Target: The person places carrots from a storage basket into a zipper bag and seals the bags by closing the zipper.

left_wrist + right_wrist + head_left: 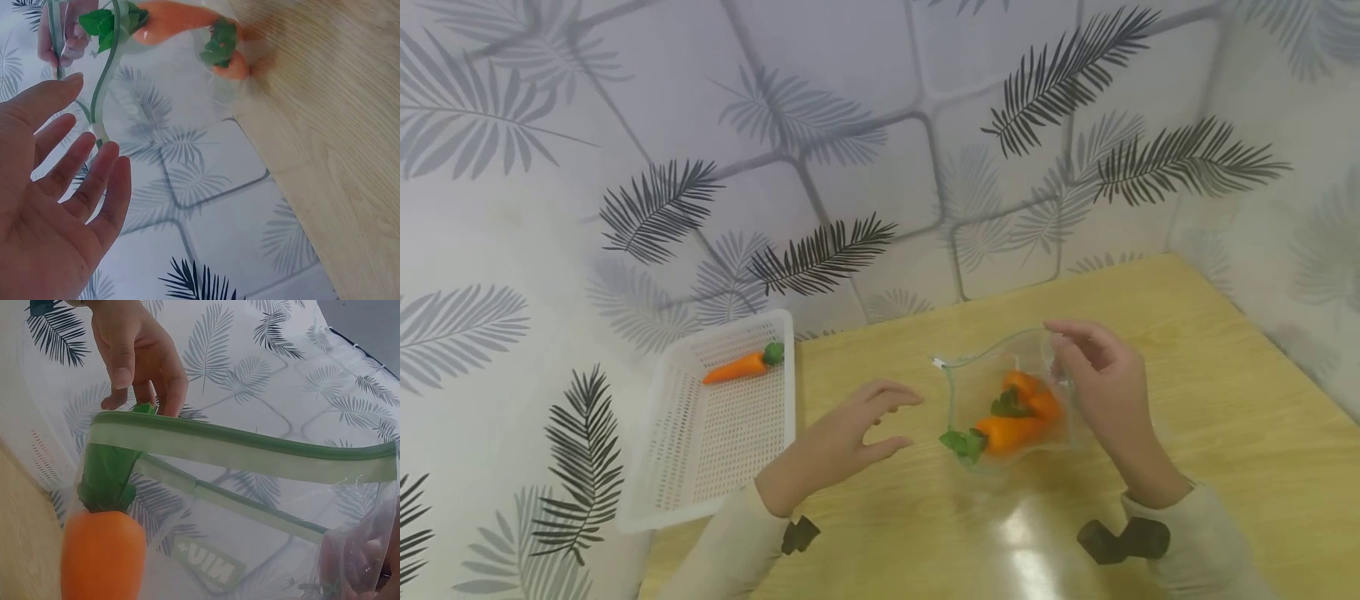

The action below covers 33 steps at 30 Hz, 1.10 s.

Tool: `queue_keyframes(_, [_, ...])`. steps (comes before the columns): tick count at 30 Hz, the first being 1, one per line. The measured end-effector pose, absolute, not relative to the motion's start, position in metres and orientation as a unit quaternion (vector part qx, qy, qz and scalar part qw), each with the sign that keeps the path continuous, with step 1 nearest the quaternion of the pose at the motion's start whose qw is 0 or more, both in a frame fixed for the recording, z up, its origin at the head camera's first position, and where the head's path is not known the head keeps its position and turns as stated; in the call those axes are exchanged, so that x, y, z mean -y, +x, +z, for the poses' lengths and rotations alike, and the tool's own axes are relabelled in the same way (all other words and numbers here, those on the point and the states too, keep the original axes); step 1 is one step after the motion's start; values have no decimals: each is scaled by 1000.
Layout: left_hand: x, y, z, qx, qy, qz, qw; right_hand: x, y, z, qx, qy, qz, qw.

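A clear zip bag (976, 392) with a green-edged mouth is held up at its far right edge by my right hand (1108, 387), thumb and fingers pinching the plastic. Inside lie orange carrots with green tops; the nearer carrot (1011, 433) has its leaves at the bag's mouth, and another carrot (1036, 398) sits behind it. The mouth gapes in the right wrist view, where the green zip strip (250, 439) shows. My left hand (850, 429) is just left of the mouth, its fingers spread and loosely bent, palm bare in the left wrist view (56, 206).
A white perforated plastic basket (715, 450) stands at the left, with one carrot (741, 367) near its far end. The wooden table (880, 533) meets a leaf-patterned wall covering (865, 167) along its back edge.
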<state>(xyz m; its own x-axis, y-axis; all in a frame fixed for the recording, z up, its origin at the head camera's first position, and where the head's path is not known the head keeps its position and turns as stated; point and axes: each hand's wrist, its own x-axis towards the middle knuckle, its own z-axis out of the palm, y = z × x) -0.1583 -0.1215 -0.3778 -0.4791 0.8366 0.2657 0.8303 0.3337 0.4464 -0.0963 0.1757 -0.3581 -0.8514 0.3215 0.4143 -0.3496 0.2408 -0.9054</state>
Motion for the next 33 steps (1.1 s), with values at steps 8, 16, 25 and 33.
queue_keyframes(8, [142,-170,-369,-843,473,257,-23,-175,-97,-358,735,22,620,274])
queue_keyframes(16, [176,-193,-354,-882,385,266,-54,-174,-95,-357,732,21,623,277])
queue_keyframes(25, [233,-243,-356,-914,266,294,-89,-175,-97,-360,730,19,624,277])
queue_keyframes(33, [274,-277,-375,-938,171,295,-67,-176,-98,-362,722,21,634,276])
